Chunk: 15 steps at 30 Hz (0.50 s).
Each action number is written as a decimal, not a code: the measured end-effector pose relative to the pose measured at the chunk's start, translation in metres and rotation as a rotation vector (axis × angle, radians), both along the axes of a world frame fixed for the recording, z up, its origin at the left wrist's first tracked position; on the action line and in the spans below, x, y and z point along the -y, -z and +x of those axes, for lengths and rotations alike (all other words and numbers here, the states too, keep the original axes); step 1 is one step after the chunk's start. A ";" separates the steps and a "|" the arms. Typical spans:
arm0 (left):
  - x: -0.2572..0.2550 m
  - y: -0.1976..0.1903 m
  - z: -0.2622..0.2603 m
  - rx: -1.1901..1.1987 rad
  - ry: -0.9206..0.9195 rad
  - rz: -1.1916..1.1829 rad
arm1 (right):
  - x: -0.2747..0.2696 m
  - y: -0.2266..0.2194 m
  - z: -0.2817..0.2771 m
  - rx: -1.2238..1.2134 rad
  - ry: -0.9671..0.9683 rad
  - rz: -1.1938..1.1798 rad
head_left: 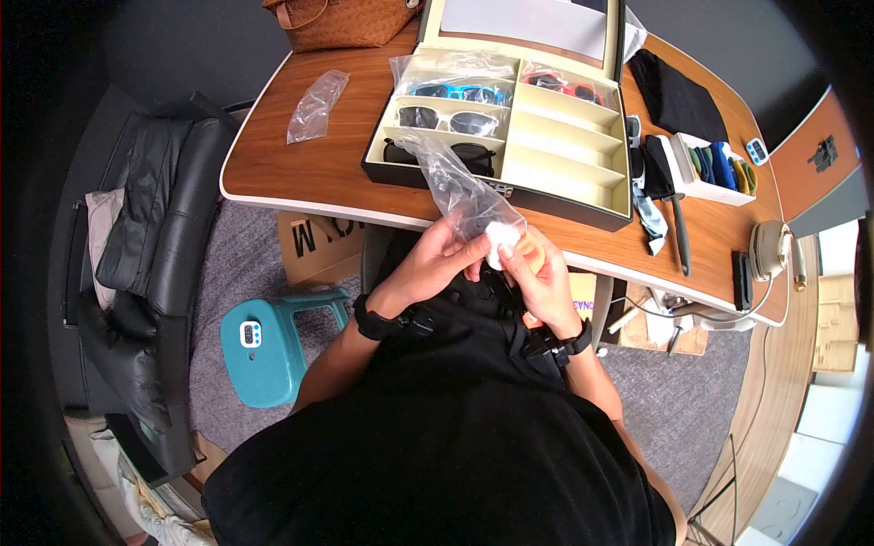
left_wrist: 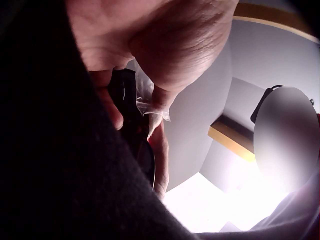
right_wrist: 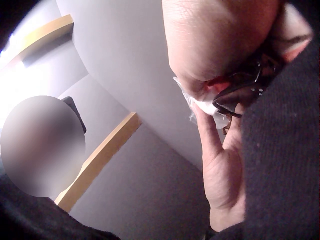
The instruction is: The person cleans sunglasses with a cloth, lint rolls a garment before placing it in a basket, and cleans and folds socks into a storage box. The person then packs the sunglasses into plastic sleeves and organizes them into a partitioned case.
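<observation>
Both hands meet in front of the body, just off the table's near edge. The left hand point(head_left: 439, 264) grips a crumpled clear plastic bag point(head_left: 460, 193), which rises over the front of an open sunglasses case point(head_left: 555, 202). A white cloth-like piece point(head_left: 500, 242) lies between the two thumbs. In the right hand point(head_left: 544, 284) is a pair of sunglasses with an orange part point(head_left: 530, 249); a dark lens point(right_wrist: 232, 100) shows in the right wrist view. Inside the case sit blue sunglasses point(head_left: 460, 93), white-framed sunglasses point(head_left: 446, 120), black sunglasses point(head_left: 473, 159) and red sunglasses point(head_left: 564, 86).
Another plastic bag point(head_left: 318, 106) lies on the left of the wooden table point(head_left: 259, 159). Right of the case are a knife-like black-handled item point(head_left: 680, 237), a white box of folded cloths point(head_left: 719, 187) and a black cloth point(head_left: 678, 96). A teal stool point(head_left: 264, 364) stands at left.
</observation>
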<state>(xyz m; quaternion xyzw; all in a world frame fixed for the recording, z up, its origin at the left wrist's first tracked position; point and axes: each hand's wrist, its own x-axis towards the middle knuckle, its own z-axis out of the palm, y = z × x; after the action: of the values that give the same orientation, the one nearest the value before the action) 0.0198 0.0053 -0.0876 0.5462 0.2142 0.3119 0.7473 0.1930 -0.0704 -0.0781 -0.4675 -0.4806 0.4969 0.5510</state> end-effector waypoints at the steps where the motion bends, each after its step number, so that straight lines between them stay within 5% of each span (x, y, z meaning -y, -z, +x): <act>1: 0.000 0.001 0.000 0.002 0.004 0.000 | 0.000 0.000 0.000 0.001 -0.002 -0.002; 15: -0.004 0.000 -0.001 0.004 0.026 0.002 | -0.001 0.008 0.003 0.010 -0.041 0.012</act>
<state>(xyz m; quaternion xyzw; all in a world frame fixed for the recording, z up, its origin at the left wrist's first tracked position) 0.0189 0.0089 -0.0873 0.5493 0.2053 0.3033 0.7511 0.1956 -0.0695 -0.0860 -0.4568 -0.4956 0.5029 0.5412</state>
